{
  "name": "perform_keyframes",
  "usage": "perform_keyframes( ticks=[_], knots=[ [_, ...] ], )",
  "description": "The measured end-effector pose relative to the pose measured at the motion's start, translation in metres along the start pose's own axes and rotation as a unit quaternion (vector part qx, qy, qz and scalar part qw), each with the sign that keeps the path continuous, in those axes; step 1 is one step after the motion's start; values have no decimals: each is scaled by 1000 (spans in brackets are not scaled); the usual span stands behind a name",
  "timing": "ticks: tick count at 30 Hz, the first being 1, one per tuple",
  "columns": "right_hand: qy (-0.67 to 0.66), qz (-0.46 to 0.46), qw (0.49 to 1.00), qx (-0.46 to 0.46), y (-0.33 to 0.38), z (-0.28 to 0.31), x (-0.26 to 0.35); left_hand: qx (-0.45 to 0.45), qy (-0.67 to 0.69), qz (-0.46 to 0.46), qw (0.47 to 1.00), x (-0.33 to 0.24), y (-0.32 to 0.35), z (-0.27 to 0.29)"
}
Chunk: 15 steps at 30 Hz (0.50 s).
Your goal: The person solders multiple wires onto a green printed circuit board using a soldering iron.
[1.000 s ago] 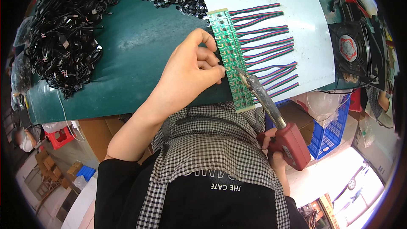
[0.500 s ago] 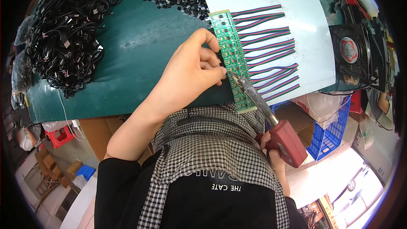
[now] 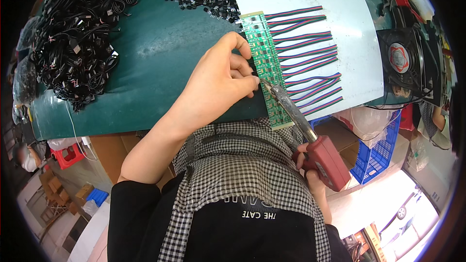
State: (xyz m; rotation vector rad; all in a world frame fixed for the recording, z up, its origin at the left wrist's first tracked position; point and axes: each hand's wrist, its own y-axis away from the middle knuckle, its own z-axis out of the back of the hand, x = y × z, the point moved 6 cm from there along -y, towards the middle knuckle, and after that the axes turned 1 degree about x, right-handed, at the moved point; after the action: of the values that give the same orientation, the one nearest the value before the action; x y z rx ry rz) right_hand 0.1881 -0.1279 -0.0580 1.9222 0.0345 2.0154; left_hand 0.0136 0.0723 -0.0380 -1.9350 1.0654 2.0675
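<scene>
A long green strip-shaped circuit board (image 3: pixel 264 65) is pressed flat on the dark green mat (image 3: pixel 160 53) by the bunched fingertips of the left hand (image 3: pixel 218 85). A red-handled soldering iron (image 3: pixel 310 140) is gripped by the right hand (image 3: pixel 310 172), its tip touching the board beside striped wires (image 3: pixel 306 53).

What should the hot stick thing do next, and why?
Probably slide down to the next spot. The soldering iron tip sits on the green circuit strip beside the left hand, and striped wires already line the strip.
</scene>
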Motion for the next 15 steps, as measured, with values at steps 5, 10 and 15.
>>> perform_keyframes(
  ticks=[5, 10, 15],
  knots=[
    [-9, 28, 1000, -7, 4, 2, -2, -2, -2, 0, 1000, 0, 2, 0],
    [120, 81, 988, -55, 12, 9, -3, -2, -8, -3, 1000, 0, 3, 1],
    [-17, 35, 999, 14, 2, -3, 4, -3, -11, 4, 1000, 0, 3, 5]
  ],
)
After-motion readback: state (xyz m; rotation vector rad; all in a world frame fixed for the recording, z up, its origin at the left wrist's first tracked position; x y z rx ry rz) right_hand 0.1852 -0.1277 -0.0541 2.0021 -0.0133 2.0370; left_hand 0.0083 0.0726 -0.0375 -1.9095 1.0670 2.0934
